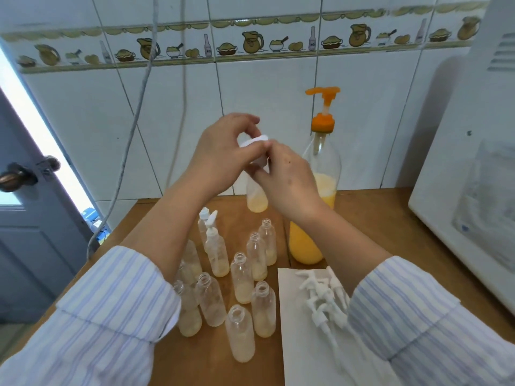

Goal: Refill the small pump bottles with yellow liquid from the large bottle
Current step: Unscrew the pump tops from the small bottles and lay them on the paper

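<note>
Left hand (223,151): pinches white pump cap (255,142).
Right hand (289,181): holds small bottle (256,197), raised above worktop (370,218) back edge.

Both forearms reach forward and converge, bare from the pushed-up striped sleeves to the wrists. The left hand (220,151) is raised slightly higher than the right, its back toward the camera, the fingers arched over and curled down with the thumb underneath, pinching something white at their tips. The right hand (289,182) sits just beside it and a little lower, also back-up, its wrist bent so the fingers point toward the left hand; its thumb and forefinger meet the left fingertips around the same white piece. The remaining right fingers are tucked underneath and hidden. The two hands touch at the fingertips.
</note>
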